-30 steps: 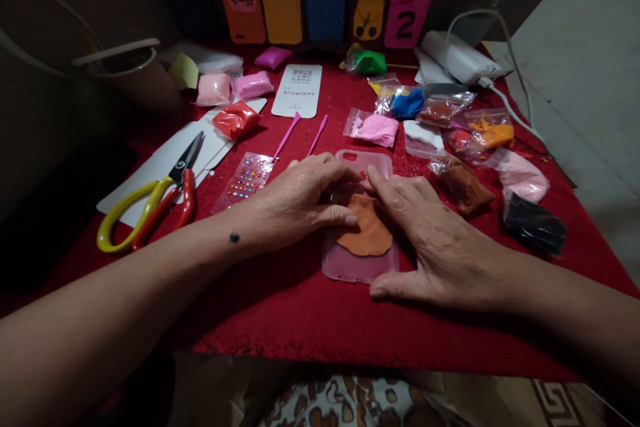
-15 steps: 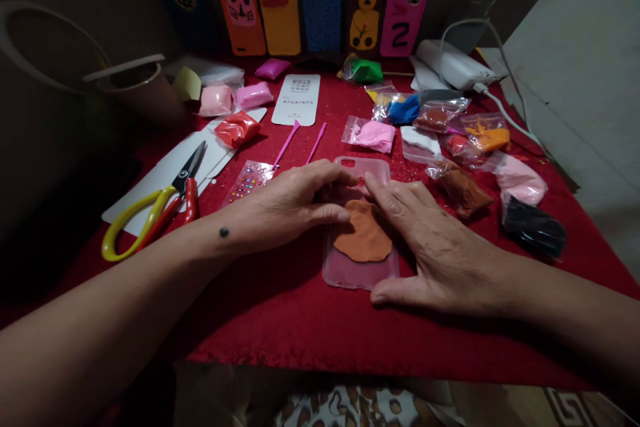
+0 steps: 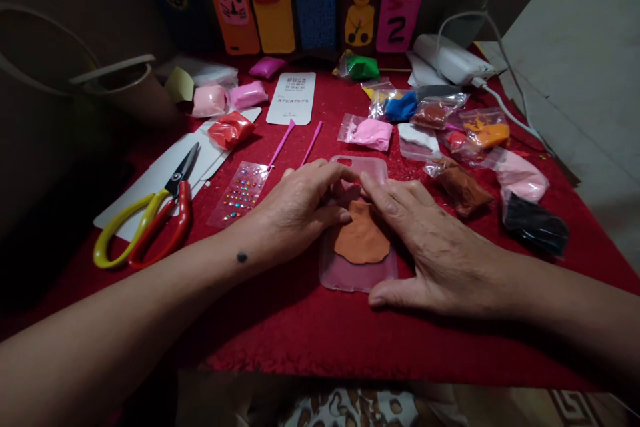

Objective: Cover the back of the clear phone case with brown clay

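Observation:
A clear phone case lies on the red cloth in front of me. A flat patch of orange-brown clay sits on the case. My left hand rests on the case's left side, fingers curled down onto the upper edge of the clay. My right hand lies flat along the right side, fingers stretched, fingertips pressing the clay's top edge, thumb beside the case's lower right corner. Neither hand grips anything.
Scissors with yellow and red handles lie on white card at left, beside a gem sticker sheet and two pink tools. Several bags of coloured clay crowd the right and back. Decorated phone cases stand behind; a white charger with its cable lies at back right.
My left fingers have curled in more tightly over the clay's top edge. The view shifted slightly. The case and clay stay in place.

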`<state>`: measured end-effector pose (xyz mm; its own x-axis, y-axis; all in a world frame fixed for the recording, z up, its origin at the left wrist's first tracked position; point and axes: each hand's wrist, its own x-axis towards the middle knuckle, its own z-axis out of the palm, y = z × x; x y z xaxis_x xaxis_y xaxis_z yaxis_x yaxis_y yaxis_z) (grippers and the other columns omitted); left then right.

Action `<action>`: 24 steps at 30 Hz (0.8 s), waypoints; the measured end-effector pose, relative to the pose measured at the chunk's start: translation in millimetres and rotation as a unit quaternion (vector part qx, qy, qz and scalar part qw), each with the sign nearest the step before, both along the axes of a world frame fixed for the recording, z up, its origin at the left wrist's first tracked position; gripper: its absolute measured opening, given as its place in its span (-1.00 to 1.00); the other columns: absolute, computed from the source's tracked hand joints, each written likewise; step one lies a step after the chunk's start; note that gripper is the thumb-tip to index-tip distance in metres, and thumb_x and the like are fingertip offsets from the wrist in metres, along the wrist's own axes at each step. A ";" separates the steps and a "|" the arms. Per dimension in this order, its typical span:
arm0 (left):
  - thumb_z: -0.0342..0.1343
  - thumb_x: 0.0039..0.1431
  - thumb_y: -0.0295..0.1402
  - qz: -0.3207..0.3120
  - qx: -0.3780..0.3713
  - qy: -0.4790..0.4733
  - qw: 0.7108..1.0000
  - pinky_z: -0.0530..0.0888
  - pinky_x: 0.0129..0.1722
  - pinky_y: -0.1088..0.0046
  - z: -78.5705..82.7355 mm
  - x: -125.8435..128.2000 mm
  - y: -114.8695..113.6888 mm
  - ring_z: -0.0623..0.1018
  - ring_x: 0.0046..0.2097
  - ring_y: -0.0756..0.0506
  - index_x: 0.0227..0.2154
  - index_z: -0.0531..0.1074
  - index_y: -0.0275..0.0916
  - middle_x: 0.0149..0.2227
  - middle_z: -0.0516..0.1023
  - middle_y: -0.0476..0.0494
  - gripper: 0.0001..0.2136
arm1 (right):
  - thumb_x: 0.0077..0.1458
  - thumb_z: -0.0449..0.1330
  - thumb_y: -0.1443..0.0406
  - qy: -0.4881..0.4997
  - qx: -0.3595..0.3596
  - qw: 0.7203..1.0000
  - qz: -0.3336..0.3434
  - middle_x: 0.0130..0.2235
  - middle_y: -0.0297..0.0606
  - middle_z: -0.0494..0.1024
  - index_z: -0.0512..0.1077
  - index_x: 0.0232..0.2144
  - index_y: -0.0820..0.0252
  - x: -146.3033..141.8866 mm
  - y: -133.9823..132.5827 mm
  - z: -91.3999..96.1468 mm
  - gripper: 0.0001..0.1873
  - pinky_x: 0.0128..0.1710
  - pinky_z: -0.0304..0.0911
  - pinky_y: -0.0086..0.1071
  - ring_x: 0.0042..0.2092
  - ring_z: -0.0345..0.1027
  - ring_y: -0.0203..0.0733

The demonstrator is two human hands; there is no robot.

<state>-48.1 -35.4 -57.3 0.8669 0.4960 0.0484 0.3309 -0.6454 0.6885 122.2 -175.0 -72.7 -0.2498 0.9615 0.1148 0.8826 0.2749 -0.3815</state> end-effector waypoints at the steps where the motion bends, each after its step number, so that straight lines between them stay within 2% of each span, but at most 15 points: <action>1: 0.17 0.09 -0.52 0.001 -0.004 -0.004 1.000 0.40 -0.22 0.38 0.2 -0.1 -0.2 0.45 -0.23 -0.05 -0.10 0.40 -0.20 -0.28 0.45 -0.03 -0.71 | -0.07 0.26 -0.14 0.001 0.001 1.000 0.000 0.24 0.05 0.17 -0.30 0.37 0.26 -0.1 0.1 0.3 0.23 0.19 0.09 0.16 0.24 -0.01 0.27; 4: 0.17 0.09 -0.52 0.006 -0.031 -0.013 0.999 0.41 -0.23 0.39 1.0 -1.1 0.4 0.46 -0.24 -0.04 -0.09 0.41 -0.19 -0.28 0.46 -0.02 -0.70 | -0.07 0.27 -0.12 0.008 0.006 1.000 0.004 0.24 0.05 0.17 -0.31 0.37 0.27 -0.4 0.6 1.2 0.23 0.20 0.08 0.13 0.24 0.00 0.24; 9: 0.09 0.18 -0.46 0.002 -0.125 -0.023 0.992 0.44 -0.20 0.41 3.3 -3.9 4.1 0.51 -0.19 -0.05 -0.06 0.40 -0.20 -0.20 0.52 -0.07 -0.75 | -0.05 0.25 -0.13 0.010 -0.011 1.000 0.000 0.25 0.03 0.17 -0.35 0.37 0.19 -0.3 0.1 0.4 0.22 0.17 0.12 0.16 0.24 0.02 0.25; 13: 0.19 0.14 -0.33 -0.012 -0.053 0.007 0.998 0.44 -0.19 0.33 3.2 -4.7 3.5 0.48 -0.19 -0.10 -0.05 0.40 -0.25 -0.22 0.49 -0.11 -0.69 | -0.07 0.24 -0.17 0.005 -0.017 1.000 -0.012 0.28 0.03 0.13 -0.33 0.37 0.18 -0.2 -1.1 -0.3 0.23 0.17 0.11 0.20 0.28 -0.05 0.32; 18: 0.26 0.06 -0.43 -0.018 0.005 0.035 0.999 0.42 -0.15 0.29 1.6 -3.3 0.9 0.45 -0.15 -0.12 -0.04 0.37 -0.25 -0.21 0.44 -0.10 -0.62 | -0.07 0.25 -0.16 0.000 -0.012 1.000 -0.009 0.28 0.03 0.14 -0.34 0.37 0.20 -0.5 -0.4 0.2 0.24 0.17 0.11 0.19 0.27 -0.03 0.32; 21: 0.23 0.06 -0.49 -0.021 -0.002 0.028 0.999 0.42 -0.16 0.31 1.4 -3.8 1.5 0.45 -0.17 -0.09 -0.08 0.40 -0.20 -0.23 0.43 -0.06 -0.66 | -0.07 0.24 -0.17 0.006 -0.006 1.000 -0.003 0.27 0.03 0.15 -0.33 0.37 0.23 -0.3 0.1 0.4 0.24 0.19 0.10 0.17 0.27 -0.03 0.30; 24: 0.23 0.04 -0.50 -0.024 -0.065 0.005 0.998 0.44 -0.15 0.34 2.4 -5.1 3.8 0.47 -0.17 -0.08 -0.06 0.40 -0.18 -0.21 0.45 -0.05 -0.63 | -0.08 0.23 -0.18 0.004 -0.009 1.000 -0.003 0.27 0.05 0.15 -0.32 0.37 0.24 -0.1 0.3 1.0 0.24 0.17 0.12 0.18 0.26 -0.01 0.32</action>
<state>-53.2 -31.6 -54.9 0.8902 0.4551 -0.0217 0.3081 -0.5662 0.7645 122.1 -174.8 -71.7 -0.2423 0.9652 0.0984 0.8814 0.2614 -0.3935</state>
